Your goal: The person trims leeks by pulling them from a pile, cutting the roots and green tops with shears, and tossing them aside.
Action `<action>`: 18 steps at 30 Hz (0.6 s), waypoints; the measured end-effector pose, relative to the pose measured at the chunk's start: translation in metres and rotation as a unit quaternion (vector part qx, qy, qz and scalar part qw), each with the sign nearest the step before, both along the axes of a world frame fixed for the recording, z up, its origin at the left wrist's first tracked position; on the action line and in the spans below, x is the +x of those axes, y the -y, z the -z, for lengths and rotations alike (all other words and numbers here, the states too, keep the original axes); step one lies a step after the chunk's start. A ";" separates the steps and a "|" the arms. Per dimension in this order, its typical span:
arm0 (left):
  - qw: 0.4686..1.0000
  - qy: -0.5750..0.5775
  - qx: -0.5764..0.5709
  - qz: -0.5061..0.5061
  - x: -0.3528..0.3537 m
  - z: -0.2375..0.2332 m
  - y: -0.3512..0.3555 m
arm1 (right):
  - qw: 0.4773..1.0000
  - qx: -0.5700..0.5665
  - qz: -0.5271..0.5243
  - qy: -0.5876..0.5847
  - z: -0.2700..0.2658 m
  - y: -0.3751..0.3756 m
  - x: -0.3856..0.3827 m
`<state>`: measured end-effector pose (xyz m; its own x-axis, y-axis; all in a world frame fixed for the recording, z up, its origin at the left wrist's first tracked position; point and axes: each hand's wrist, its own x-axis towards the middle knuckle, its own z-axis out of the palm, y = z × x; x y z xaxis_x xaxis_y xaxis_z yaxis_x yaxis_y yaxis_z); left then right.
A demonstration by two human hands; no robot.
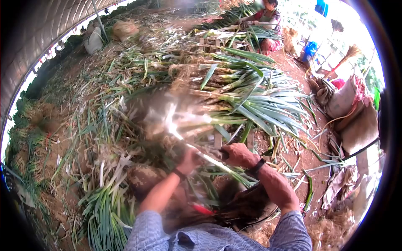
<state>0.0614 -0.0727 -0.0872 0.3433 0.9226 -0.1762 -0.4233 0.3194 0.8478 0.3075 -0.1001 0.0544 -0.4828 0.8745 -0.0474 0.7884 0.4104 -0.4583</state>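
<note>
A long green onion (217,164) slants in front of me, its white end up and left, its leaves down and right. My left hand (188,161), smeared by motion, is closed around its stalk. My right hand (240,154) is closed on a dark-handled tool (222,154) beside the stalk; motion blur hides the tool's working end. Beyond my hands lies a large pile of green onions (255,100), roots left and leaves right. The pile's near left end is blurred and overexposed.
A bunch of green onions (106,215) lies at my lower left. Peeled leaves and straw litter (104,108) cover the ground on the left. At the back, a person (268,21) sits handling more onions. Sacks (351,108) stand on the right. Something red (204,209) shows near my lap.
</note>
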 end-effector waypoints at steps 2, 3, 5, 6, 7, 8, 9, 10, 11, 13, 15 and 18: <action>0.997 0.024 -0.039 -0.060 -0.015 -0.008 -0.010 | 0.999 -0.018 0.033 0.008 -0.002 0.003 0.002; 0.994 0.036 -0.057 -0.091 -0.022 -0.012 -0.016 | 0.998 -0.026 0.060 -0.001 -0.004 0.004 0.005; 0.977 0.036 -0.077 -0.194 -0.035 -0.023 -0.038 | 0.986 -0.083 0.140 0.029 -0.024 0.006 0.008; 0.968 0.000 -0.046 -0.247 -0.043 -0.040 -0.045 | 0.985 -0.075 0.153 0.011 -0.024 0.006 0.017; 0.965 -0.024 -0.031 -0.260 -0.052 -0.073 -0.044 | 0.981 -0.093 0.171 0.023 -0.028 0.004 0.024; 0.960 -0.049 -0.016 -0.274 -0.066 -0.100 -0.046 | 0.975 -0.112 0.189 0.035 -0.031 0.002 0.031; 0.951 -0.105 0.015 -0.292 -0.085 -0.110 -0.059 | 0.971 -0.115 0.207 0.013 -0.018 -0.001 0.044; 0.936 -0.160 0.045 -0.309 -0.106 -0.121 -0.072 | 0.969 -0.110 0.218 -0.016 -0.008 -0.005 0.055; 0.922 -0.205 0.104 -0.311 -0.123 -0.139 -0.078 | 0.963 -0.121 0.241 -0.030 -0.006 -0.006 0.060; 0.868 -0.322 0.222 -0.307 -0.156 -0.181 -0.086 | 0.953 -0.136 0.264 -0.052 -0.008 -0.008 0.069; 0.788 -0.466 0.284 -0.287 -0.180 -0.228 -0.080 | 0.949 -0.151 0.268 -0.073 -0.008 -0.010 0.075; 0.582 -0.686 0.330 -0.286 -0.224 -0.284 -0.068 | 0.949 -0.157 0.263 -0.071 -0.002 -0.012 0.082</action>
<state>-0.1629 -0.0047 0.1971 -0.1002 0.8387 0.5353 0.9199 -0.1269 0.3710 0.3890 -0.0883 0.0564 -0.0038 0.9499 -0.3126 0.7671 -0.1978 -0.6103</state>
